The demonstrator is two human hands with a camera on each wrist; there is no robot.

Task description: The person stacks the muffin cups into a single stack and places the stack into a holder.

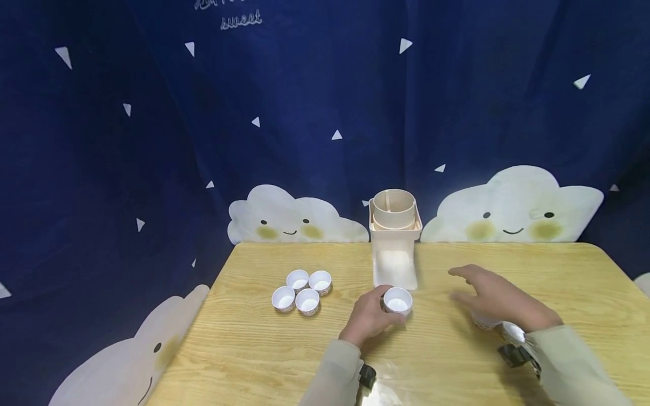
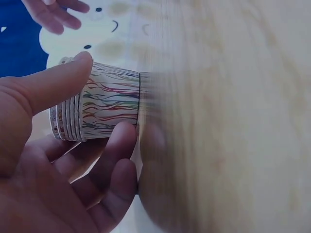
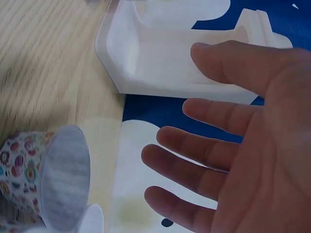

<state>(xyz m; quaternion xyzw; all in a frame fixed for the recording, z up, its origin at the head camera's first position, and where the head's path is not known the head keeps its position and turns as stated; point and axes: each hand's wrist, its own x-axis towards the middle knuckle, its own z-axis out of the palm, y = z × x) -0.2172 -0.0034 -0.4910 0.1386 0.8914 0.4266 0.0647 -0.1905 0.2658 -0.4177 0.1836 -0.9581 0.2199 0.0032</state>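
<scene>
My left hand (image 1: 369,317) grips a stack of paper baking cups (image 1: 398,300) by its side, in front of the cream-coloured stand. Several nested rims and wavy coloured stripes on the outermost cup (image 2: 112,101) show in the left wrist view; the stack's base is right at the wooden table. Over the table's right side hovers my right hand (image 1: 500,298), fingers spread and holding nothing. Beneath it are white-lined cups (image 1: 513,332), partly hidden by the hand and sleeve. In the right wrist view one of these cups (image 3: 65,177) has a colourful flowered pattern.
A cream stand (image 1: 395,242) with a round open tube on top and a tray-like base stands at the table's back edge. Several white-lined cups (image 1: 307,301) sit clustered left of it. Behind the wooden table (image 1: 244,344) hangs a dark blue curtain (image 1: 315,84) with clouds.
</scene>
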